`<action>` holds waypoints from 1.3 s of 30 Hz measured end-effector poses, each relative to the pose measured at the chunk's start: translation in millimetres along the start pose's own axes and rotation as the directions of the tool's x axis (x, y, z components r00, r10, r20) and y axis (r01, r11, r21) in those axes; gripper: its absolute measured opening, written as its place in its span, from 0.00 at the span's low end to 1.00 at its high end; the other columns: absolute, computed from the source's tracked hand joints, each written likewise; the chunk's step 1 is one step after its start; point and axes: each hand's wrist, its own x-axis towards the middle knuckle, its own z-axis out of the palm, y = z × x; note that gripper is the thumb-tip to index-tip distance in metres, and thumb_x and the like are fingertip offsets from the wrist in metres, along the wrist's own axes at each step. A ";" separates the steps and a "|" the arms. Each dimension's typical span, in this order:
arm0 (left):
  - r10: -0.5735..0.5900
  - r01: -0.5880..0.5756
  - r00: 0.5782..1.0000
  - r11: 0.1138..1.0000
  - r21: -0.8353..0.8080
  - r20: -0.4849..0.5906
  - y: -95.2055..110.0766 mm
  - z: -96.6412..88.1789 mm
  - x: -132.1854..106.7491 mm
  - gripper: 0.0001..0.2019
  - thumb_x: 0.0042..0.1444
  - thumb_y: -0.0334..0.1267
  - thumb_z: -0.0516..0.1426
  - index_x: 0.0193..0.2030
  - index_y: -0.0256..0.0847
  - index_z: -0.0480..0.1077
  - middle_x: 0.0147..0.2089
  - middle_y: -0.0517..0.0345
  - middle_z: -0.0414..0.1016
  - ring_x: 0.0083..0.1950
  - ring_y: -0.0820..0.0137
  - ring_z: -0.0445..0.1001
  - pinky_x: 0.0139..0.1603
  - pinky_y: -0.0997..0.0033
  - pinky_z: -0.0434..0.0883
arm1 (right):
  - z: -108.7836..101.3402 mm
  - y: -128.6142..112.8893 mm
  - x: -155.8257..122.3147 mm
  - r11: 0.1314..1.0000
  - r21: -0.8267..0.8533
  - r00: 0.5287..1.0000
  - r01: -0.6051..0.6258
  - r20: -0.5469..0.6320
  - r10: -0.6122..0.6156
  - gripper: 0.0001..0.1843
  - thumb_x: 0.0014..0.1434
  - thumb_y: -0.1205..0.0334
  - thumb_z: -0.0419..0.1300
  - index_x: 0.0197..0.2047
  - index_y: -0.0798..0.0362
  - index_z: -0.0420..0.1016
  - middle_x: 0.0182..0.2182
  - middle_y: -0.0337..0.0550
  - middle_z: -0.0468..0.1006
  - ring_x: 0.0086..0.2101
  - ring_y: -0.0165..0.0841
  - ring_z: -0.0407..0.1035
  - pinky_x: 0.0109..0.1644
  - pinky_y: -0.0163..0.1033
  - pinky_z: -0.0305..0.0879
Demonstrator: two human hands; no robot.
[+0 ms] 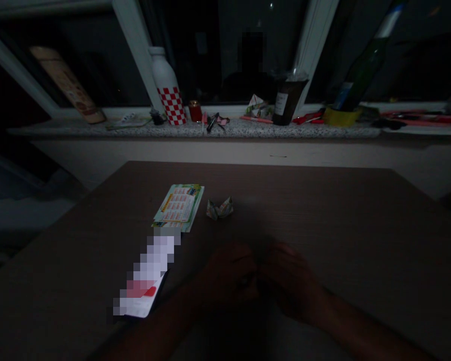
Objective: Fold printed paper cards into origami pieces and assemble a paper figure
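Note:
In dim light my left hand and my right hand meet low over the table, fingers curled and pressed close together. Whatever they hold, if anything, is lost in shadow between them. A small folded paper piece with two raised points lies just beyond my left hand. Left of it is a stack of printed paper cards, green and white with rows of red print. A lit phone lies nearer me, beside my left forearm, its screen partly blurred out.
Behind the brown table runs a speckled windowsill. On it stand a tan patterned bottle, a white bottle with red checks, a small red jar, a dark cup and a green glass bottle near yellow tape.

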 end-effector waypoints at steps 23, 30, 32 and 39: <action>-0.203 0.191 0.971 0.977 -0.098 -0.127 0.9 -2.6 -3.0 0.06 0.57 0.34 0.54 0.41 0.39 0.66 0.39 0.52 0.71 0.40 0.67 0.69 0.41 0.67 0.67 | -2.4 0.4 2.8 0.953 0.161 0.909 -0.259 -0.294 0.296 0.07 0.62 0.70 0.53 0.37 0.52 0.71 0.27 0.42 0.74 0.28 0.33 0.69 0.33 0.39 0.66; -0.104 0.102 0.992 0.994 -0.029 -0.078 5.1 2.1 -2.5 0.05 0.60 0.33 0.51 0.37 0.39 0.67 0.35 0.54 0.72 0.37 0.69 0.69 0.39 0.70 0.67 | 1.2 1.5 1.0 0.981 0.135 0.976 -0.142 -0.146 0.162 0.07 0.61 0.70 0.54 0.39 0.52 0.71 0.28 0.42 0.74 0.30 0.33 0.67 0.35 0.41 0.65; -0.103 0.103 0.993 0.995 -0.010 -0.058 5.9 1.5 -1.6 0.05 0.59 0.33 0.51 0.34 0.38 0.67 0.33 0.55 0.71 0.34 0.69 0.68 0.36 0.70 0.66 | 0.8 1.5 1.0 0.981 0.126 0.984 -0.145 -0.085 0.156 0.06 0.61 0.70 0.53 0.38 0.52 0.70 0.27 0.41 0.73 0.29 0.33 0.66 0.35 0.41 0.63; -0.080 0.079 0.997 0.997 -0.025 -0.024 7.6 1.9 -2.6 0.02 0.53 0.32 0.52 0.31 0.39 0.64 0.29 0.57 0.69 0.31 0.70 0.66 0.32 0.72 0.62 | 0.9 -2.8 -0.5 0.984 0.108 0.988 -0.143 0.071 0.136 0.10 0.64 0.68 0.49 0.29 0.52 0.63 0.25 0.40 0.68 0.28 0.32 0.61 0.35 0.40 0.58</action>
